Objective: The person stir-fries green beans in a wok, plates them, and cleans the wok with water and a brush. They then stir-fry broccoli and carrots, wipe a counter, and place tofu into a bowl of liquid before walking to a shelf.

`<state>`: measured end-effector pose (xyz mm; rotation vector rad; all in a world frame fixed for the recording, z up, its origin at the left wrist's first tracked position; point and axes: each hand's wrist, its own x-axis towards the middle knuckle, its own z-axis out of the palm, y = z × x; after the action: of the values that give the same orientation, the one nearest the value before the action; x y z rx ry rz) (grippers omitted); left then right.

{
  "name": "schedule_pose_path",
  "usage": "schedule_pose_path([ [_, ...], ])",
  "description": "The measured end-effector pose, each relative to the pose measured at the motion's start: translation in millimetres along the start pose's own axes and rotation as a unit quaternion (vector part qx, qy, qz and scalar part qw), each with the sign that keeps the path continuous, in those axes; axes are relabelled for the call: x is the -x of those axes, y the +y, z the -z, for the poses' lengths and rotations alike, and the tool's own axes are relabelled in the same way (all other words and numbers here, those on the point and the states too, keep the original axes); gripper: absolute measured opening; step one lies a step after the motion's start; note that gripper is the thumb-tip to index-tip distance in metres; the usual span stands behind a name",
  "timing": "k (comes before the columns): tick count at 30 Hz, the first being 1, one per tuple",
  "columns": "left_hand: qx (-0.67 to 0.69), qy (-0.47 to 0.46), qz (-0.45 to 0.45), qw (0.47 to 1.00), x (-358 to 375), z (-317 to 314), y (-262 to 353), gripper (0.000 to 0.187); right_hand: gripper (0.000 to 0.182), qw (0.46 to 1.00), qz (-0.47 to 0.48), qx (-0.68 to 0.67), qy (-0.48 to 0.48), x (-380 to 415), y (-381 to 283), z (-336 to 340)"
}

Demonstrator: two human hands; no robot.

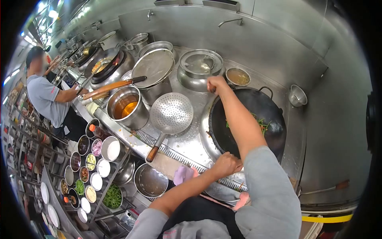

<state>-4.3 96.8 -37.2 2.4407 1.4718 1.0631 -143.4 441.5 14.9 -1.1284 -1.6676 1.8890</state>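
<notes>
My right arm stretches across the black wok [274, 137]. My right hand [217, 83] is closed beside the round metal pot [185, 77], gripping a ladle [206, 64] whose bowl is over the pot; most of the handle is hidden. At the wok's near edge, my left hand [227, 165] is closed around the near handle, which the fingers cover. Green vegetable pieces [260, 123] lie in the wok, partly behind my forearm. A bowl of brownish liquid [238, 76] stands between the pot and the wok.
Left of the wok lies a perforated skimmer [172, 113], beside a pot of amber liquid [126, 107] and a wide strainer [153, 68]. Several ingredient containers [96, 181] stand lower left. A co-worker [47, 91] is at another wok. A small metal bowl [297, 95] sits at right.
</notes>
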Motion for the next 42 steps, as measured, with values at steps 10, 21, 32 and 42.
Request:
schedule_pose_path([
  [10,-0.025,-0.047,0.005,0.999,-2.3,4.3,0.0,0.025,0.011,0.618,-0.004,-0.755,-0.222,-15.1,-29.8,49.5],
  [21,0.016,-0.016,-0.001,1.000,-3.3,-7.0,-2.2,0.028,0.019,0.757,0.104,-0.636,-0.110,97.8,-36.5,222.9],
  [32,0.019,-0.035,-0.010,0.999,-3.2,-7.8,-2.6,0.031,0.069,0.874,-0.011,0.235,0.426,411.4,75.8,257.2],
  [42,0.014,-0.005,-0.027,1.000,0.4,-5.4,-0.7,0.033,0.055,0.841,0.106,-0.049,0.528,550.6,195.4,166.0],
])
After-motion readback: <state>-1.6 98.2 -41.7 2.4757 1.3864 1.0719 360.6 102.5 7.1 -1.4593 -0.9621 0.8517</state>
